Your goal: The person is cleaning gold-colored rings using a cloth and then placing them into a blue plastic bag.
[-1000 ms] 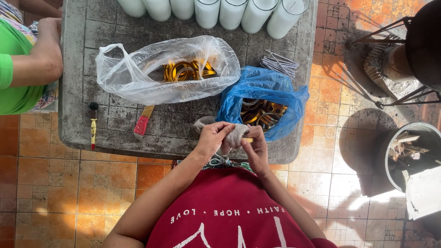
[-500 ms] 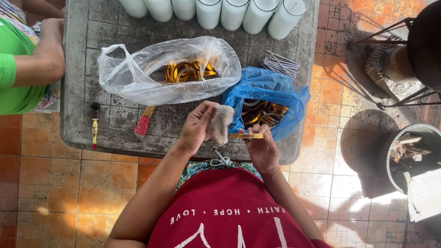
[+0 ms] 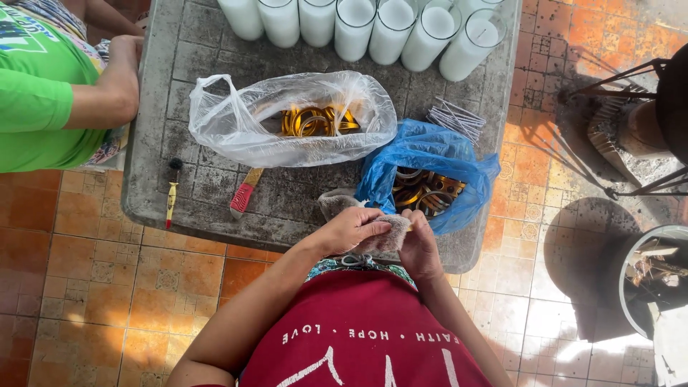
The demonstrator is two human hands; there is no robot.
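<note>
Fuzzy beige cloth (image 3: 383, 235) sits bunched in both closed grips, left hand (image 3: 352, 228) and right hand (image 3: 419, 247).

You look down on a worn grey stone table (image 3: 215, 215) standing on an orange tiled floor (image 3: 86, 301), where bright sunlight throws hard shadows beside a metal stand (image 3: 631, 129).

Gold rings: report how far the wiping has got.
Probably done: bright gold rings lie in the clear bag. In hand: the left hand and right hand press a grey cloth together at the table edge; whatever it wraps is hidden. Likely left: darker rings in the open blue bag.
</note>
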